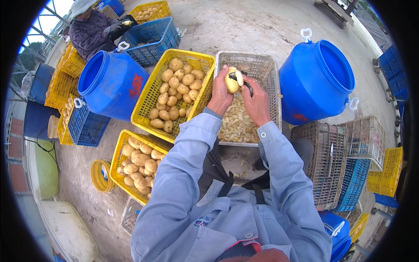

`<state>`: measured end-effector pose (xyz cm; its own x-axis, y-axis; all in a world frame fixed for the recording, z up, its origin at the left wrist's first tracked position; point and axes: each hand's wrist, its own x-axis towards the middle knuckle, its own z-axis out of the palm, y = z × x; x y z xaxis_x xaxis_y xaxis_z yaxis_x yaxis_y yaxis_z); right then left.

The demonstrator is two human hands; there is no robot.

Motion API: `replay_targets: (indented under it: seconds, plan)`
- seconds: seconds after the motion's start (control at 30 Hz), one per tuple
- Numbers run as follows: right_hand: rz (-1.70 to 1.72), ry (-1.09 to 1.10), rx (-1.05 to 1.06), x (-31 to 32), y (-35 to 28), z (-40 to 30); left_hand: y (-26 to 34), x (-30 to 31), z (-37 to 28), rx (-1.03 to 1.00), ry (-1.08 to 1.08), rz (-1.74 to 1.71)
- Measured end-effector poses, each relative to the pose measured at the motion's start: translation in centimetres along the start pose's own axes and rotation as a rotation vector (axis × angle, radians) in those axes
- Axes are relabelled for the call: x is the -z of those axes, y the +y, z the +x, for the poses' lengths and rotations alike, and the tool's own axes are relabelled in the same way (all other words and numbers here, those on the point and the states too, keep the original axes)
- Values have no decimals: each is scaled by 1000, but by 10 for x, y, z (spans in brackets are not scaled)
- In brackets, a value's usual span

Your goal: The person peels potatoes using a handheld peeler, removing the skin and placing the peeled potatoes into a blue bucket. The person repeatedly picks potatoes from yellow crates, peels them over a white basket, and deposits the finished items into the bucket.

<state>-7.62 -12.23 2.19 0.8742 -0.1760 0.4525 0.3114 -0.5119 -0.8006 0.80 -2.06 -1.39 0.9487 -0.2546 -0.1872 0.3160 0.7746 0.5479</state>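
My left hand [221, 93] grips a mostly peeled, pale yellow potato [231, 85] above a white plastic crate [272, 98]. In my right hand [256, 102] is a black-handled peeler [247, 87], its head against the potato's upper right side. A strip of peel [239, 78] curls up from the peeler's head. Beneath both hands, potato peelings [237, 122] cover the bottom of the white crate. Directly to the left stands a yellow crate [140, 108] of unpeeled potatoes [173, 83].
Another yellow crate [115, 156] of potatoes sits at my lower left. Blue plastic barrels flank me, one left [119, 86] and one right [299, 82]. A co-worker [95, 32] sits at upper left beside a blue crate [154, 41]. Stacked crates [319, 163] stand close on my right.
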Motion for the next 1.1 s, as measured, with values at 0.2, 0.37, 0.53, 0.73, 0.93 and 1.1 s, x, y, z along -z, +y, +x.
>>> replay_targets:
  seconds: [0.2, 0.37, 0.53, 0.73, 0.93, 1.1]
  plan:
    - [36, 44, 7, -2, -1, -15, -6, 5, 4, -44, 67, 18]
    - [-113, -100, -199, -4, 13, -63, 10, 8, 8, -31, 86, -28]
    - [22, -26, -229, 1, 20, -63, 17, 6, 9, -38, 52, -50]
    - [118, 16, -129, 3, 2, -25, 16, 5, 4, 7, 12, -18]
    - [117, 16, -104, -1, -12, -7, 16, 3, 0, 18, -41, 17]
    - [65, 5, -74, -6, -7, 0, 12, -1, 0, -25, -28, 2]
